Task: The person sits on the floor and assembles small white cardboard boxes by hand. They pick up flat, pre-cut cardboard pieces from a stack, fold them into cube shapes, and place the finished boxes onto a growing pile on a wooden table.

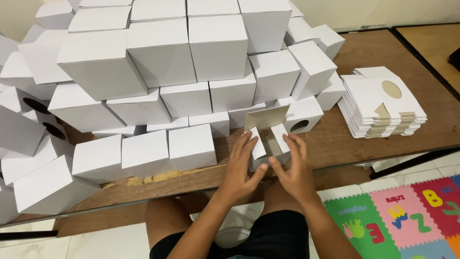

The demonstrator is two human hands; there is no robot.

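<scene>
A small white cardboard box (270, 135) stands at the front edge of the wooden table (364, 139), its top lid up and its two side flaps half folded in. My left hand (241, 169) presses the left flap with its fingers and grips the box's left side. My right hand (293, 168) holds the right side, fingers on the right flap. Both thumbs meet at the box's front face.
A large pile of folded white boxes (163, 72) covers the table's left and middle, some with round holes. A stack of flat unfolded box blanks (381, 103) lies at the right. Colourful foam floor mats (407, 216) lie at the lower right. My knees are under the table edge.
</scene>
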